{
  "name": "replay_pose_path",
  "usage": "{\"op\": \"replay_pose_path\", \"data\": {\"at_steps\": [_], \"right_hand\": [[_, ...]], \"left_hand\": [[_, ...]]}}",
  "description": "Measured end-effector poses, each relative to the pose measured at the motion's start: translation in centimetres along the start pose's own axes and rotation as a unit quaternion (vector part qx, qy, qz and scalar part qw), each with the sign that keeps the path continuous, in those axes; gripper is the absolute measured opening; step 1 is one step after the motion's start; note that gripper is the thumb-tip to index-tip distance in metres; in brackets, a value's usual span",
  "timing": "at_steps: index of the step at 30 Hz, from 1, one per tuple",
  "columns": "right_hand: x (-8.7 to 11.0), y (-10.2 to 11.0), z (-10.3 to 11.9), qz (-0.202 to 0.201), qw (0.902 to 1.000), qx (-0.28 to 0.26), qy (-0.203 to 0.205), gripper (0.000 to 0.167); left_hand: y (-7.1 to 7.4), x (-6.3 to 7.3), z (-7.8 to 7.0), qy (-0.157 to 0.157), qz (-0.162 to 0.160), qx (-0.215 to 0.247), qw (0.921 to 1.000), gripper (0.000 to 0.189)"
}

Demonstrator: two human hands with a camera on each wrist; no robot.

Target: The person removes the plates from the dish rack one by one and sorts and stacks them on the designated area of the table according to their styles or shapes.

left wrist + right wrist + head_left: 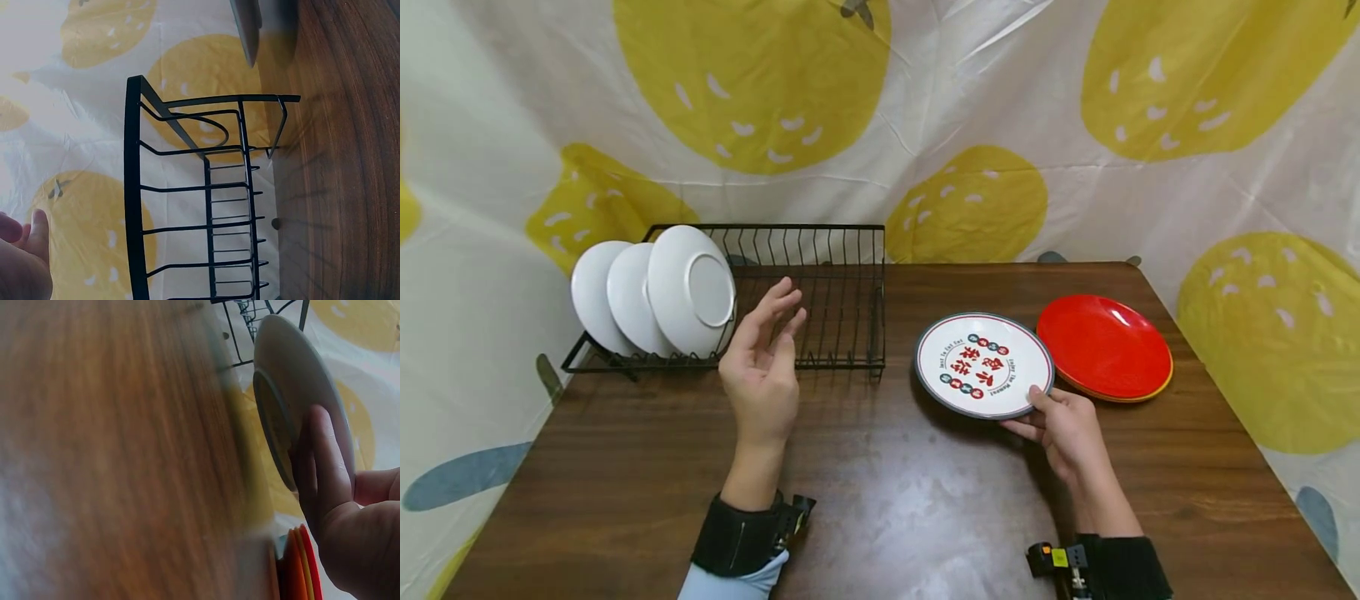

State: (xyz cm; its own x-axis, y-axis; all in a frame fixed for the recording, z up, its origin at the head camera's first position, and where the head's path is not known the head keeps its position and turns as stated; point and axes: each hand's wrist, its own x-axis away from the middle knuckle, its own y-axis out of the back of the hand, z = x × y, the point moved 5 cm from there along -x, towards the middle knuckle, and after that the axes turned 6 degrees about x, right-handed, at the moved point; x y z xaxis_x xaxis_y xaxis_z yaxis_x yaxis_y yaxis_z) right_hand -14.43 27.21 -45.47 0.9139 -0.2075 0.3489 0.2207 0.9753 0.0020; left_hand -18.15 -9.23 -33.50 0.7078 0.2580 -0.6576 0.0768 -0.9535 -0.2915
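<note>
My right hand (pixel 1073 433) grips a white plate (pixel 985 367) with a dark rim and red printed characters, thumb on top and fingers underneath. The right wrist view shows the pale underside of this plate (pixel 294 362) tilted above the table, with the fingers of my right hand (pixel 362 544) against it. My left hand (pixel 763 367) is held up before the black wire dish rack (pixel 842 365), fingers loosely bent, holding nothing. Three white dishes, the nearest a white dish (pixel 688 292) with a round foot, stand on edge in the rack's left part.
A red plate (pixel 1101 346) lies on top of a stack to the right of the held plate; red, yellow and orange rims (pixel 303 569) show in the right wrist view. The brown wooden table (pixel 895 517) meets a lemon-patterned cloth (pixel 955 108) at the back.
</note>
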Motion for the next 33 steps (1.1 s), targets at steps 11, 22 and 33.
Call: {"op": "replay_pose_path", "data": {"at_steps": [11, 22, 33], "right_hand": [[-0.2, 0.0, -0.2, 0.008, 0.9998, -0.017, -0.008, 0.053], [-0.1, -1.1, 0.2, 0.075, 0.9960, -0.037, -0.031, 0.060], [0.2, -1.1, 0.6, 0.076, 0.9962, -0.007, -0.043, 0.067]], "left_hand": [[0.2, -0.1, 0.0, -0.001, -0.005, 0.012, 0.9999, 0.033], [0.4, -0.3, -0.2, 0.000, -0.014, 0.013, 0.9998, 0.029], [0.7, -0.5, -0.4, -0.006, -0.021, 0.014, 0.9997, 0.020]]}}
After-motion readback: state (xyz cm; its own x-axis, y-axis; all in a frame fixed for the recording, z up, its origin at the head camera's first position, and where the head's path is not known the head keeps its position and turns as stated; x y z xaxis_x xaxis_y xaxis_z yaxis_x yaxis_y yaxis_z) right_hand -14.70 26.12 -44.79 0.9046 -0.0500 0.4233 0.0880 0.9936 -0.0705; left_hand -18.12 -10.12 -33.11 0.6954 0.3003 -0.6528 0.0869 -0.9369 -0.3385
